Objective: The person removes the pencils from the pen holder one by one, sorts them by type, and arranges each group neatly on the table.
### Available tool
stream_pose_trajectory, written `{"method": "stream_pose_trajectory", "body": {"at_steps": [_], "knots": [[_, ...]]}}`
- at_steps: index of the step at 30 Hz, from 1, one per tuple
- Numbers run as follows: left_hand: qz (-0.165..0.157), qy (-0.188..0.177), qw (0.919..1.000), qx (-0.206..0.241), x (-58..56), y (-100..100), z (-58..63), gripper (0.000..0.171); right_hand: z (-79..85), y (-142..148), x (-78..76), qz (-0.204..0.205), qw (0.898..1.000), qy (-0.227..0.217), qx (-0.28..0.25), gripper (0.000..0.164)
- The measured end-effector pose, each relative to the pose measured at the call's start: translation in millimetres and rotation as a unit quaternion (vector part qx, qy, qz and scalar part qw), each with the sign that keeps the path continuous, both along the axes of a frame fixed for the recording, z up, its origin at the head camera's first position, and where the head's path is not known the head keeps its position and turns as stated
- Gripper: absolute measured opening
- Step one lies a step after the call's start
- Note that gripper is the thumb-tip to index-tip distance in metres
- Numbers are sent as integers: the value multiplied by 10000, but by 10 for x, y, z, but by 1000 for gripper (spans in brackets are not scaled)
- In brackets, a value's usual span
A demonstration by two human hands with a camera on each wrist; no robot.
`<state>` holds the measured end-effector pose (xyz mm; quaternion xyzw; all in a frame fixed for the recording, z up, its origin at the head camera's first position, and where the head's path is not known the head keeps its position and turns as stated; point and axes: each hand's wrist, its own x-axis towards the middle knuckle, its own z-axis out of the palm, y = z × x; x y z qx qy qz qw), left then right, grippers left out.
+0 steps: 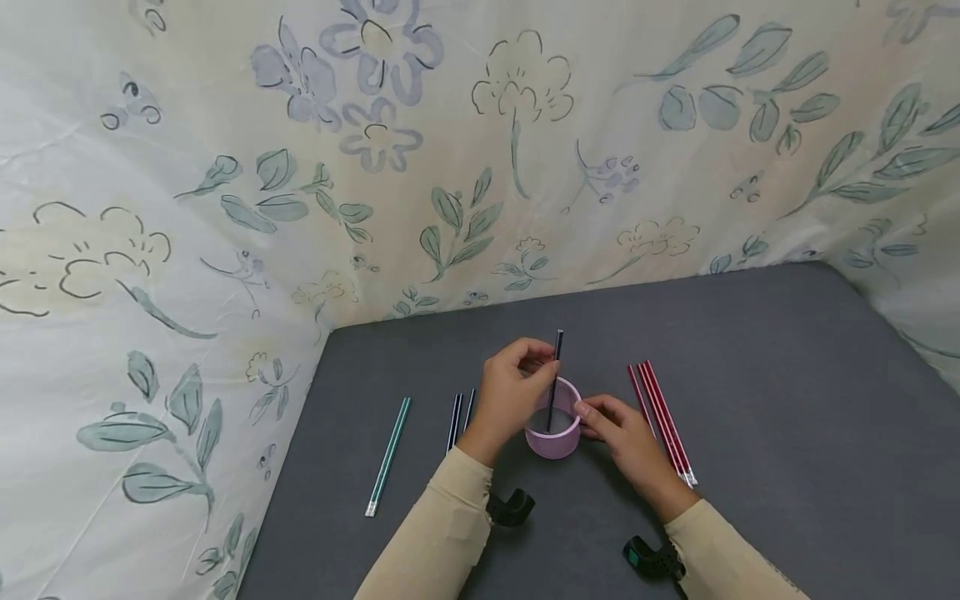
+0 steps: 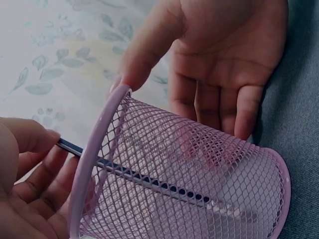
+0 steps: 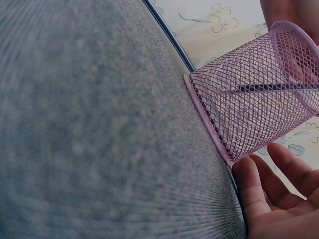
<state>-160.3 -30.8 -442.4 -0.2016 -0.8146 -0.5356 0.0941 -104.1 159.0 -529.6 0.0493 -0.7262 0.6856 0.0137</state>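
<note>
My left hand [image 1: 508,390] pinches a dark blue pencil [image 1: 556,367] near its upper end. The pencil stands nearly upright inside a pink mesh pencil cup [image 1: 553,447], its silver-and-white eraser end down. Through the mesh in the left wrist view, that pencil [image 2: 164,185] slants across the inside, its eraser end close to the bottom. My right hand [image 1: 628,442] holds the cup from the right, the thumb at the rim and the other fingers along the outer wall. In the right wrist view the cup's base [image 3: 209,124] rests on the grey surface.
Left of the cup lie more dark blue pencils [image 1: 454,421], partly hidden by my left arm. Teal pencils [image 1: 389,454] lie farther left. Red pencils [image 1: 663,408] lie to the right, behind my right hand. A floral cloth [image 1: 450,125] hangs behind the grey table [image 1: 787,400].
</note>
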Motion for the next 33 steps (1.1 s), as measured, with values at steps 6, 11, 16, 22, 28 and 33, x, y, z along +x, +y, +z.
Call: {"method": "stream_pose_trajectory", "body": {"at_steps": [6, 11, 16, 22, 28, 33], "knots": [[-25, 169, 9992, 367, 42, 4, 6, 13, -35, 10, 4, -13, 10000, 45, 24, 32], [-8, 295, 9973, 674, 77, 1, 24, 15, -60, 19, 9, -8, 9999, 102, 11, 31], [-67, 381, 9940, 1020, 84, -5, 19, 16, -80, 36, 20, 10, 9999, 131, 26, 31], [50, 439, 9930, 1099, 78, -16, 60, 19, -84, 64, -7, 77, 9999, 150, -9, 31], [183, 608, 9907, 1207, 66, -40, 117, 21, -92, 90, -50, 135, 9998, 161, -29, 31], [202, 634, 9876, 1422, 52, -71, 158, 20, -106, 107, -92, 167, 9997, 187, -47, 30]]}}
